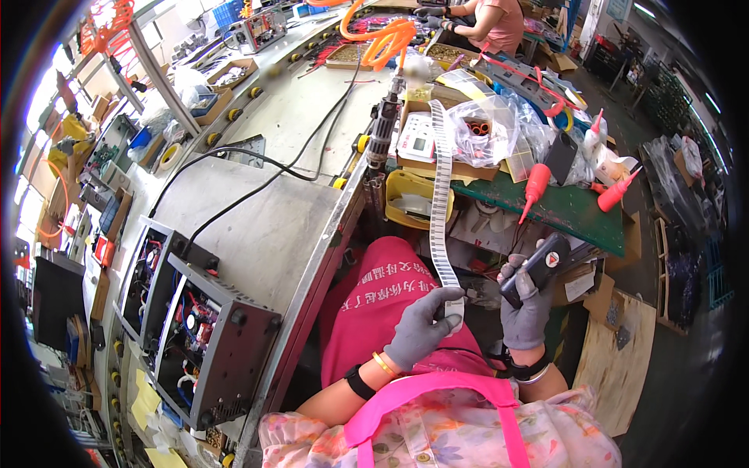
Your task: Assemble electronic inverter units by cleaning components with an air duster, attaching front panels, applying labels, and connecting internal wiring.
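Note:
My left hand point(415, 334), in a grey glove, pinches the lower end of a long white label strip point(440, 203) printed with dark bars. From there the strip runs up over a yellow bin point(396, 187) to the crowded green-topped bench. To the right, my gloved right hand point(527, 316) has its fingers wrapped round a black handheld device point(537, 267) with a round white-and-red sticker. It is tilted, and I cannot make out its exact kind. Both hands are held in front of my pink apron point(367, 320), apart from each other.
On the metal bench at left stands an open equipment case point(204, 343) with wiring inside; a black cable point(250, 156) crosses the bench. Red squeeze bottles point(535, 187) stand on the green bench top point(538, 209). A power screwdriver point(382, 129) hangs nearby. Another person point(499, 27) sits at the far end.

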A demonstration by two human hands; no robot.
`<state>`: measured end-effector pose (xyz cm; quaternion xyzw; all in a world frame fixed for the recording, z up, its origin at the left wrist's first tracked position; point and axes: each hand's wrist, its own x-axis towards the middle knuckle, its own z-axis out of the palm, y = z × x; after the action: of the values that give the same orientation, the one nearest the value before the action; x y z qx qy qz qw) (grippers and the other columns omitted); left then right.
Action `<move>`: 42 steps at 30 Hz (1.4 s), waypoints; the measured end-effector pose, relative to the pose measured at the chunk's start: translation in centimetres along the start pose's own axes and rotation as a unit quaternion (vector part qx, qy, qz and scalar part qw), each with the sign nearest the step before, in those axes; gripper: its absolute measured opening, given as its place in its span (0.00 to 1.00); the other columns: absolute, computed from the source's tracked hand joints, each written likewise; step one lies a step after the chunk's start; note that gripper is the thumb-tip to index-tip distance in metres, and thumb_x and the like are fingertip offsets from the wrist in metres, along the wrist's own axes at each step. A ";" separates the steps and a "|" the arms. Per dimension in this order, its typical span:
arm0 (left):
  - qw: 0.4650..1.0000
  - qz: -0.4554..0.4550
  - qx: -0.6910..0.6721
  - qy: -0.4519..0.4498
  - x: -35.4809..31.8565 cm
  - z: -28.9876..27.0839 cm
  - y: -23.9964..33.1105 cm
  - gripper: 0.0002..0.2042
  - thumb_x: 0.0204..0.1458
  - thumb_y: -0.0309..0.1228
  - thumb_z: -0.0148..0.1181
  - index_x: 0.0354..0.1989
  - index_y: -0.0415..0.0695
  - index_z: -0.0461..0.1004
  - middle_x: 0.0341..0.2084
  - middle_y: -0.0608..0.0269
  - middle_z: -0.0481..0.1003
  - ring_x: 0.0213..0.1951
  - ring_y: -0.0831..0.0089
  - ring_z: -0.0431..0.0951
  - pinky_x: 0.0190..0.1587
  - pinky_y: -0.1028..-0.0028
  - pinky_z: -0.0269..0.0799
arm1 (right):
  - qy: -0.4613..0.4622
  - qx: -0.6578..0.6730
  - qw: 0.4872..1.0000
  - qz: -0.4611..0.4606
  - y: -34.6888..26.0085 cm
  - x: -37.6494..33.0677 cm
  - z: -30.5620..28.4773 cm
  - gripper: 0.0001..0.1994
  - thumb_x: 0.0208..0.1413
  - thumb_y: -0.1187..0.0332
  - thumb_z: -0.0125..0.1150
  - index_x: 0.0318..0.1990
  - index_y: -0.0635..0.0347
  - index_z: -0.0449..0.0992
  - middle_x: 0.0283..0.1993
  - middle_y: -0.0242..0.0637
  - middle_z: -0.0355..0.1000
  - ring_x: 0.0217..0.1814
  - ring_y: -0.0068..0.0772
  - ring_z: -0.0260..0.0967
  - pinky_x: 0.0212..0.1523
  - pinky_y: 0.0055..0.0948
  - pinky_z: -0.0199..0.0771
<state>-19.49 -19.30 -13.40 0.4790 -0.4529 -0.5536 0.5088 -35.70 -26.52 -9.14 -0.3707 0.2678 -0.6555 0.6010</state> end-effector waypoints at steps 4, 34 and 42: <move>0.996 0.074 0.044 -0.037 -0.4 1.2 -0.4 0.19 0.52 0.20 0.59 0.54 0.41 0.71 0.39 0.63 0.76 0.39 0.81 0.75 0.41 0.77 0.73 | 0.002 -0.002 1.000 -0.004 -0.3 -1.1 -0.3 0.33 0.54 0.74 0.61 0.66 0.58 0.53 0.44 0.40 0.71 0.40 0.30 0.70 0.44 0.32 0.72; 0.994 0.019 0.000 -0.105 4.9 0.5 0.5 0.21 0.48 0.19 0.65 0.52 0.37 0.70 0.40 0.61 0.77 0.42 0.77 0.77 0.46 0.76 0.74 | -0.065 -0.072 0.994 -0.041 0.3 -0.2 -1.0 0.29 0.53 0.75 0.67 0.59 0.60 0.57 0.48 0.40 0.73 0.49 0.29 0.74 0.50 0.30 0.77; 0.990 0.029 0.014 -0.138 10.0 -2.1 0.6 0.22 0.48 0.19 0.65 0.53 0.38 0.70 0.39 0.63 0.77 0.41 0.78 0.77 0.45 0.77 0.74 | -0.059 -0.013 0.997 -0.048 1.2 2.6 0.8 0.34 0.50 0.82 0.65 0.63 0.58 0.55 0.49 0.44 0.73 0.50 0.36 0.75 0.52 0.36 0.77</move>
<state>-17.53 -29.32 -13.74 0.3914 -0.5401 -0.5935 0.4504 -34.35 -29.14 -9.25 -0.4288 0.2228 -0.6569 0.5787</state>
